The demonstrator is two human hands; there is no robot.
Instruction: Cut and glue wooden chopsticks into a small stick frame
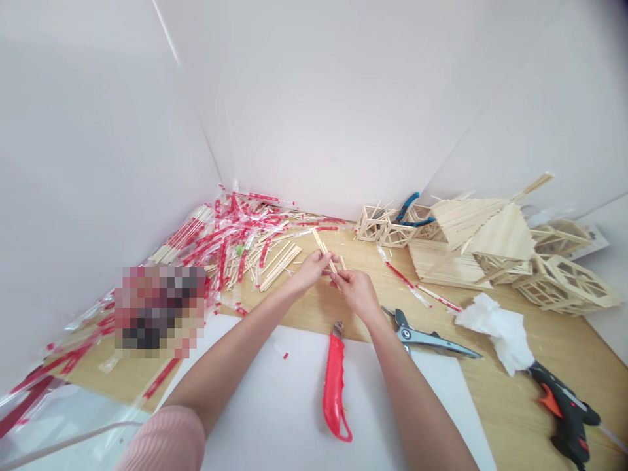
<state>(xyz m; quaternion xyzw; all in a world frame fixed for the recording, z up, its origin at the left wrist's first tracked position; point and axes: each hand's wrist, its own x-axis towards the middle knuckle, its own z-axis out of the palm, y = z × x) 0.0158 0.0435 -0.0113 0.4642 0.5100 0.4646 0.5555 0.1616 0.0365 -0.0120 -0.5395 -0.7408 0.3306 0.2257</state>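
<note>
A few pale, thin wooden sticks [322, 246] were pinched between the left hand [315, 269] and the right hand [354, 288], just right of the pile of loose bare wooden sticks [279, 265] on the wooden bench [520, 418]. Both hands had thumb and fingertips closed in, the right one nearer the bottom end; couldn't tell the exact count or which fingers had which stick.

Biggest worry imo: fingertip grips on skinny wood. Uneven pressure or bending could've slid one out of line or snapped it into splinters. Drop one, and it might've got lost in that pile or the tangle of red-and-clear plastic wrappers [235, 222].

Also, the red-handled cutter with a short metal head [333, 379] lay on the white sheet [275, 392] between the forearms [407, 379], head towards the hands, so an arm swinging inwards could've knocked it. Same for the grey-blue metal clippers [432, 340] beside the right forearm.

Oh, and the black glue gun with an orange trigger [564, 405] pointed into crumpled white tissue [495, 327]. No clue if it was hot, but heat could've scorched that.
</note>
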